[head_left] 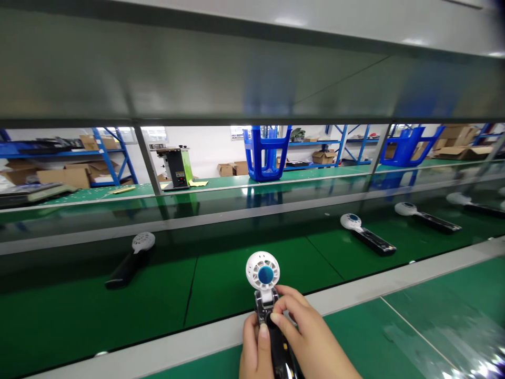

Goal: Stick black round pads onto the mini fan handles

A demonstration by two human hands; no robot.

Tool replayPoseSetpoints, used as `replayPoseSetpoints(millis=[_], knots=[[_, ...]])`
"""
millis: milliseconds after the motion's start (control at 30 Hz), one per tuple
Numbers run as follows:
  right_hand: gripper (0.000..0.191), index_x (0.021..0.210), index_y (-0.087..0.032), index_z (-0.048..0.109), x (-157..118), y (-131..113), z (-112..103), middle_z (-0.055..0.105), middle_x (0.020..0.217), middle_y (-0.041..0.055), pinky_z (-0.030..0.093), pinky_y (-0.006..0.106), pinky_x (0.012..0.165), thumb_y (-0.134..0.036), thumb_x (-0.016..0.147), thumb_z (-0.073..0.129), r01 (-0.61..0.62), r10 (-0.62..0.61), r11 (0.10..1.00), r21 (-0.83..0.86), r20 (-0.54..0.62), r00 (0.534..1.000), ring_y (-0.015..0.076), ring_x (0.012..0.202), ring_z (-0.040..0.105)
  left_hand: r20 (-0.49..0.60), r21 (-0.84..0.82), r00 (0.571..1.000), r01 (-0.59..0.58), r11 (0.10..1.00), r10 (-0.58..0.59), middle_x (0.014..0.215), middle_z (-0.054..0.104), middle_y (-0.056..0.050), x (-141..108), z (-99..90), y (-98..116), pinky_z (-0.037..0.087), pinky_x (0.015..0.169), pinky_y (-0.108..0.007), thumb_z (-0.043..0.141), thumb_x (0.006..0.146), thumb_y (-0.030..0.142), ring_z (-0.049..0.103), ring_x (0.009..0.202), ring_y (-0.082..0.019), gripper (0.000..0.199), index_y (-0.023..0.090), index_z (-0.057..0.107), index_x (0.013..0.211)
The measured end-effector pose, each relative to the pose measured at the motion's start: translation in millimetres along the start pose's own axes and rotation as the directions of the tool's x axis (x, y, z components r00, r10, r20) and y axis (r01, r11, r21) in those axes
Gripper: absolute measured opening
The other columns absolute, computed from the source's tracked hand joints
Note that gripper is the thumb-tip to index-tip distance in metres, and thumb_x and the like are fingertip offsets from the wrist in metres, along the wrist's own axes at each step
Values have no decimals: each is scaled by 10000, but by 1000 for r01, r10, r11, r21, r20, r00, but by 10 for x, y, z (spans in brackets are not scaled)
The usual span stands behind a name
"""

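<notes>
Both hands pinch one fan (pixel 263 273) at its neck: left hand (pixel 254 350) on the handle, right hand (pixel 311 342) beside it, near the belt (pixel 221 287). Looks light, rigid plastic; grip handle, not grille.

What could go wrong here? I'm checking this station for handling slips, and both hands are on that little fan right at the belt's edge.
1. The handheld fan is gripped only by its dark handle, between the left hand and right hand; its white head sticks out unsupported and might knock the grey rail.
2. If it slips, it could drop onto the green belt, where other fans lie.
</notes>
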State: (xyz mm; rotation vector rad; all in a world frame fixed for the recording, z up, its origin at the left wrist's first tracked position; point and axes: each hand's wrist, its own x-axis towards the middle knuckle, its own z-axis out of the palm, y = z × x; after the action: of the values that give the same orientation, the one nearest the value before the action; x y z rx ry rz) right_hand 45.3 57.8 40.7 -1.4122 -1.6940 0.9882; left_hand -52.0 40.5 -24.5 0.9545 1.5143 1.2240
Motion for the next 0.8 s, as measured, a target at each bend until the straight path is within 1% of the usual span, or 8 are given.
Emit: replayPoseSetpoints(millis=[167,367,533,667,800], knots=[[147,648,-214,486,1,-2,8,481,1166,33,363,294,886,-192,778,421,-3,3,1000,-15,3,1000,190,1082,451,0,16,1000,-4,1000,4,898,648,-86,18,5,-37,390,707,-299,322,712,567,563,888,-254,509,183,453,1019],[147,650,-212,478,-6,-13,1,472,1169,30,371,291,873,-178,782,421,-5,5,1000,-31,16,1000,184,1048,475,5,1,1000,8,1000,-8,939,634,-92,-12,-2,29,374,736,-299,328,703,553,548,884,-250,502,171,450,1005],[142,673,-214,500,-9,-14,7,486,1147,33,372,285,874,-160,779,422,25,-25,999,-36,2,1000,178,1046,473,23,3,999,21,1000,-22,950,626,-93,-20,-12,59,363,745,-305,313,711,540,544,879,-248,505,166,453,1021],[143,679,-215,514,-5,21,19,499,1124,39,371,297,876,-163,778,424,35,-35,999,-25,-13,999,188,1057,465,20,-5,1000,23,1000,-22,960,618,-109,-8,-16,41,356,761,-319,330,699,563,532,908,-267,533,156,454,1020],[113,687,-215,516,1,108,53,476,1152,46,363,325,883,-178,768,447,60,-61,998,-10,-30,998,205,1084,440,21,-24,1000,23,999,-23,979,610,-107,-1,-14,27,358,755,-308,338,699,579,533,903,-261,531,164,461,1008]])
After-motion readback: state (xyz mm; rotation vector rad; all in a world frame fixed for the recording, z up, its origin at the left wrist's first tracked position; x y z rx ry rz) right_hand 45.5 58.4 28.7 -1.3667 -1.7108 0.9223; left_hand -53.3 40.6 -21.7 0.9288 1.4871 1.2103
